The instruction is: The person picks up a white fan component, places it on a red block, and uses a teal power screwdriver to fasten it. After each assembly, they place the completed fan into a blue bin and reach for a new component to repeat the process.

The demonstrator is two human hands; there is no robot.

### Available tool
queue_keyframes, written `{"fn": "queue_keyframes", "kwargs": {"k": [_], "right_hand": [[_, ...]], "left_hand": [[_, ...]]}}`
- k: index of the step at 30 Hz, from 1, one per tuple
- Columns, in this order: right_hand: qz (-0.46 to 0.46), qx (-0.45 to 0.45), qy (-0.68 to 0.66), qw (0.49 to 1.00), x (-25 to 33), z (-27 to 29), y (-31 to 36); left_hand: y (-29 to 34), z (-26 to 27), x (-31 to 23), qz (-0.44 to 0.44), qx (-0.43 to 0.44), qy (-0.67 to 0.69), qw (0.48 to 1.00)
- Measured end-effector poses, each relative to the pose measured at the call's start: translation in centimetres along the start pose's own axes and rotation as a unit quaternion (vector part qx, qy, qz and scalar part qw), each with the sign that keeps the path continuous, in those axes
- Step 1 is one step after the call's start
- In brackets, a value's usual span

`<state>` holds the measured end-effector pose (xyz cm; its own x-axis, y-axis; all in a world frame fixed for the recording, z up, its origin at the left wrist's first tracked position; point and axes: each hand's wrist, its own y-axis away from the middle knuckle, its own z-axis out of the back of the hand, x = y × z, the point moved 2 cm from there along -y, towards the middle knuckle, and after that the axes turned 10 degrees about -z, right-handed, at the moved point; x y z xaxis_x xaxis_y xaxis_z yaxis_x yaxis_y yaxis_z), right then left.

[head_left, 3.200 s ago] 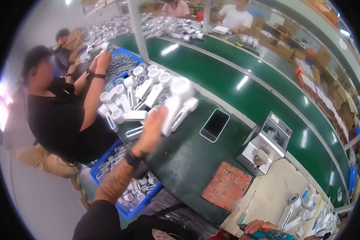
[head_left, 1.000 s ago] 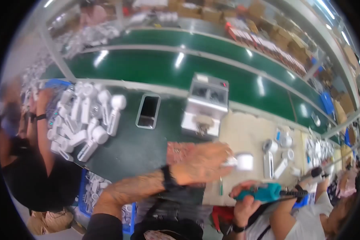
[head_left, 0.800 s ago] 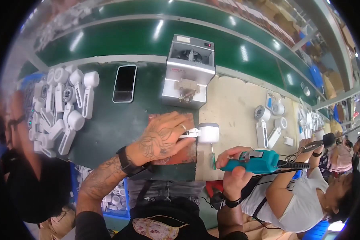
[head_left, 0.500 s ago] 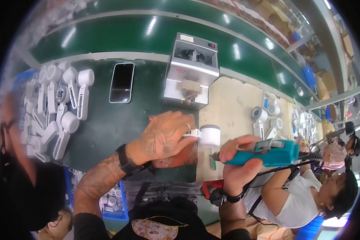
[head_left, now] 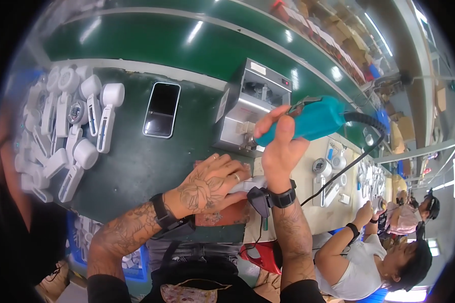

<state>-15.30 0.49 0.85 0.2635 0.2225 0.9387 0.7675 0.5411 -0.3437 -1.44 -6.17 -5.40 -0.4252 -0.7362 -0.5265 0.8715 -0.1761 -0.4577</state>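
My left hand (head_left: 211, 186) is closed around the handle of a white round-headed device (head_left: 243, 185), pressed down over a red-brown mat (head_left: 220, 218). Its round head is mostly hidden behind my right wrist. Raised in front of the grey screw feeder (head_left: 231, 121), my right hand (head_left: 283, 149) grips a teal electric screwdriver (head_left: 316, 120) lying sideways. The screwdriver's tip points left, at the front of the feeder; whether it touches, I cannot tell. A black cord runs from its rear end.
Many similar white devices (head_left: 86, 154) are heaped at the left. A phone (head_left: 162, 110) lies on the green table. More white parts (head_left: 333, 171) sit at the right, near a co-worker in a white shirt (head_left: 356, 270). A blue crate (head_left: 141, 262) stands below the table.
My right hand has carried the electric screwdriver up and left, from beside the device to the screw feeder's front. My left hand keeps its hold on the white device.
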Motion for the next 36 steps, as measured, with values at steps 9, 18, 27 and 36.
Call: {"fn": "queue_keyframes", "kwargs": {"k": [9,18,27,36], "right_hand": [[-0.066,-0.009,-0.017,0.998,1.4,1.2,2.6],[-0.08,-0.012,-0.017,0.997,2.2,3.2,5.2],[-0.092,-0.003,-0.023,0.995,1.5,3.1,5.9],[-0.084,0.006,-0.064,0.994,0.7,3.0,5.8]], "left_hand": [[-0.2,-0.2,0.5,0.014,-0.004,0.014,1.0],[-0.5,0.0,0.4,0.006,-0.01,0.028,1.0],[-0.5,-0.1,0.2,-0.005,-0.015,0.009,1.0],[-1.0,-0.2,-0.1,0.015,-0.039,-0.029,0.999]]}}
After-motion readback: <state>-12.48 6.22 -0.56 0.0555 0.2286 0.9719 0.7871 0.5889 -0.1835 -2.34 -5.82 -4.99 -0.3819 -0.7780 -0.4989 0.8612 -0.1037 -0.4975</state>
